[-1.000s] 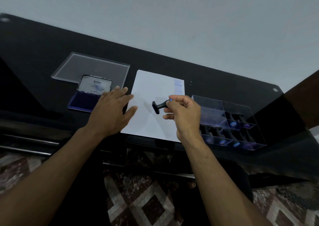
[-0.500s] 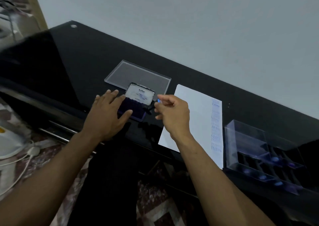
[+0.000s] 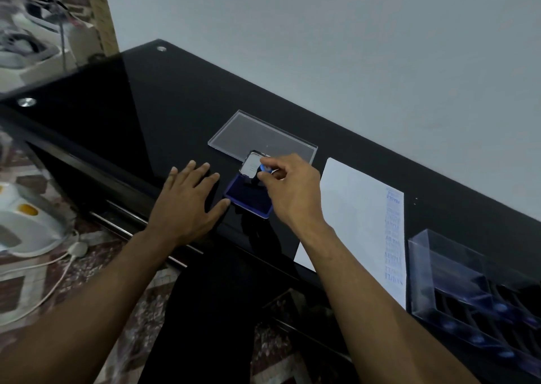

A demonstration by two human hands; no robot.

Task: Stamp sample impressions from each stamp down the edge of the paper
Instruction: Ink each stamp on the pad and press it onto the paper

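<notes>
Head view, right hand [image 3: 288, 189] over ink pad [image 3: 248, 197], clear lid [image 3: 263, 136] behind

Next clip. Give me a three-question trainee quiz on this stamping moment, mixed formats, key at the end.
1. True or false: the right hand holds a stamp over the open ink pad.
2. The left hand is: A) lifting the paper B) flat on the table beside the ink pad C) in the stamp box.
3. Fill in: the blue impressions run down the paper's ____ edge.

Key: 1 true; 2 B; 3 right.
</notes>
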